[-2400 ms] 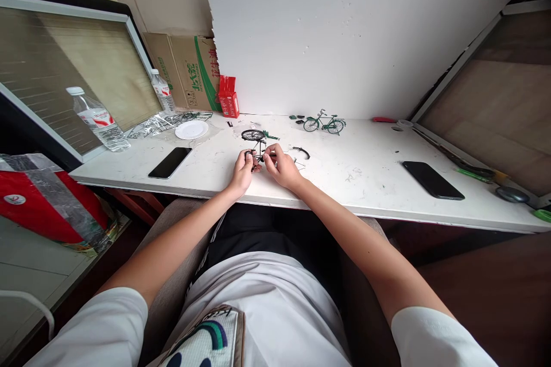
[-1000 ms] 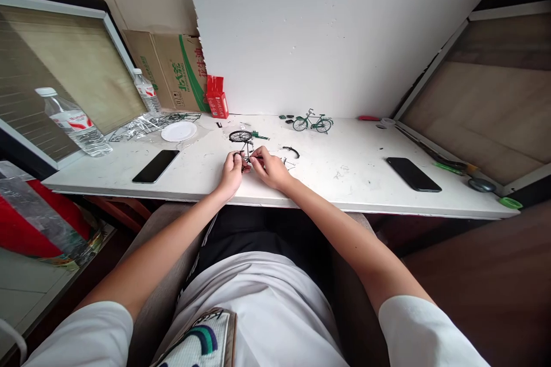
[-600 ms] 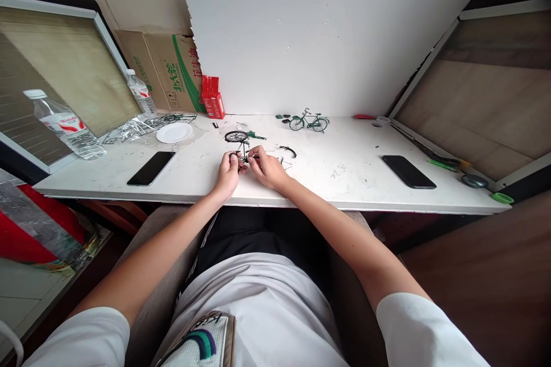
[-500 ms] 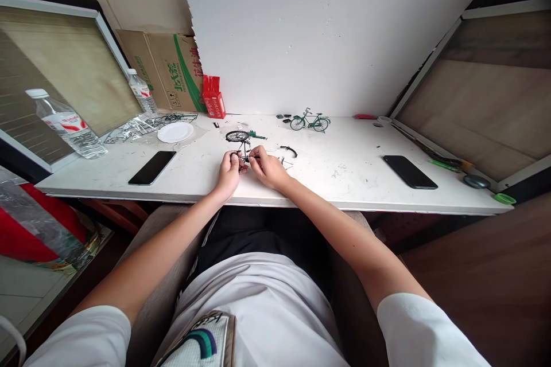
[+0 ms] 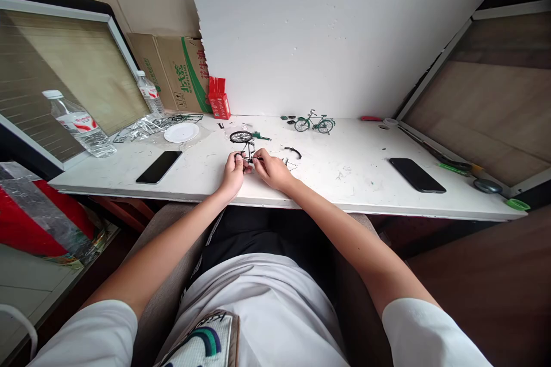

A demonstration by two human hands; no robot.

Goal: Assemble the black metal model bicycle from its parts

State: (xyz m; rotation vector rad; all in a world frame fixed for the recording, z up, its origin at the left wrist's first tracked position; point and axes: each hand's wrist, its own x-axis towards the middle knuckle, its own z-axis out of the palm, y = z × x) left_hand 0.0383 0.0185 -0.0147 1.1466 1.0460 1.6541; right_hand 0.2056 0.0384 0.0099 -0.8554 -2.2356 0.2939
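Near the front edge of the white table, my left hand (image 5: pixel 235 173) is closed around a dark model bicycle frame (image 5: pixel 248 150). My right hand (image 5: pixel 271 169) pinches at the frame's right side; its fingertips hide the exact part. Just beyond my hands lies a black spoked model wheel (image 5: pixel 241 136), with a green model part (image 5: pixel 260 136) beside it. A curved black mudguard-like piece (image 5: pixel 293 152) rests to the right of my right hand, and thin small parts (image 5: pixel 290 164) lie below it. Farther back stands a green model bicycle (image 5: pixel 315 122).
A black phone (image 5: pixel 159 167) and a white plate (image 5: pixel 181 132) lie left, near water bottles (image 5: pixel 86 129) and part sprues. A red box (image 5: pixel 219 100) stands at the back. On the right are another phone (image 5: pixel 417 175), a dark oval object (image 5: pixel 487 186) and a green ring (image 5: pixel 517 205).
The whole view has shifted slightly to the right. Both hands stay at the model frame, with only slight finger movement.
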